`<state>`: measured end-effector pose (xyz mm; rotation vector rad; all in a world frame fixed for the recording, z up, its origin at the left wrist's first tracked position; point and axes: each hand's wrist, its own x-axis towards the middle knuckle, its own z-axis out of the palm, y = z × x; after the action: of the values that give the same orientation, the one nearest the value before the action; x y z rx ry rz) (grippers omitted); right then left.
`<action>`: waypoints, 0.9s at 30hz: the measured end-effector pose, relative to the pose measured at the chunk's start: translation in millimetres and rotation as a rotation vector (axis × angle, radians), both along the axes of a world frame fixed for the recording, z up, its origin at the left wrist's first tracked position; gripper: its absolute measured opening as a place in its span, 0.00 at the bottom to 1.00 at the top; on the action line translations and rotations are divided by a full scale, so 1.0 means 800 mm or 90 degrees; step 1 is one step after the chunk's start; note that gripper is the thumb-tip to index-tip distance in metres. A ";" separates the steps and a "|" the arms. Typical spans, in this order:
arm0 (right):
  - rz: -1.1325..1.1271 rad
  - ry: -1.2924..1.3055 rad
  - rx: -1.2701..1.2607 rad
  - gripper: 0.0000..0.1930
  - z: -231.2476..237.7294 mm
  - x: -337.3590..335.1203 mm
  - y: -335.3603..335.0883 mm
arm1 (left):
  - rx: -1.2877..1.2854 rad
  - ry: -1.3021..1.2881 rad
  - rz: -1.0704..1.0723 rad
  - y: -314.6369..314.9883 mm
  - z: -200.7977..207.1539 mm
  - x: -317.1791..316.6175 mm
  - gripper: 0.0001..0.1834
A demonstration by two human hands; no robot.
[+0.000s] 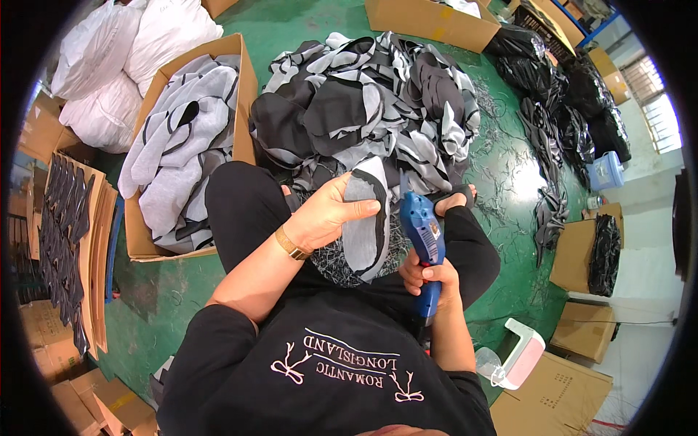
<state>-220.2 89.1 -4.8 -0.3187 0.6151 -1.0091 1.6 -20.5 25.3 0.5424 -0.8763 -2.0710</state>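
My left hand (323,218) holds a grey, sole-shaped fabric piece (362,243) with an uneven black edge, thumb on its face and fingers behind. It is upright above my lap. My right hand (432,280) is wrapped round the handle of blue electric scissors (422,224). Their narrow blades point away from me, just right of the piece's upper end, with a small gap seen between them. Thin cut trimmings (331,267) lie below the piece between my legs. Beyond my hands spreads a large heap of black and grey fabric pieces (338,109).
On the left, an open cardboard box (247,109) is full of grey sole-shaped pieces, with white sacks (98,47) behind it. Black plastic bags (527,69) line the right side. A pink-and-white jug-like thing (525,360) stands near my right elbow. Trimmings litter the green floor (509,211).
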 end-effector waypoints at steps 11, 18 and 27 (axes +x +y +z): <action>0.122 0.088 0.019 0.19 0.007 -0.008 0.024 | 0.021 0.018 -0.011 -0.009 -0.015 0.011 0.19; 0.088 0.064 0.005 0.18 0.004 0.003 0.018 | 0.013 0.013 -0.025 -0.006 -0.019 0.010 0.19; -0.060 0.324 -0.059 0.19 0.024 -0.013 0.004 | 0.056 0.012 0.023 -0.008 -0.020 0.007 0.15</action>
<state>-231.0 92.3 14.7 -0.6448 1.0515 -1.0533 7.1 -27.2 9.3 0.5809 -0.7630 -2.0863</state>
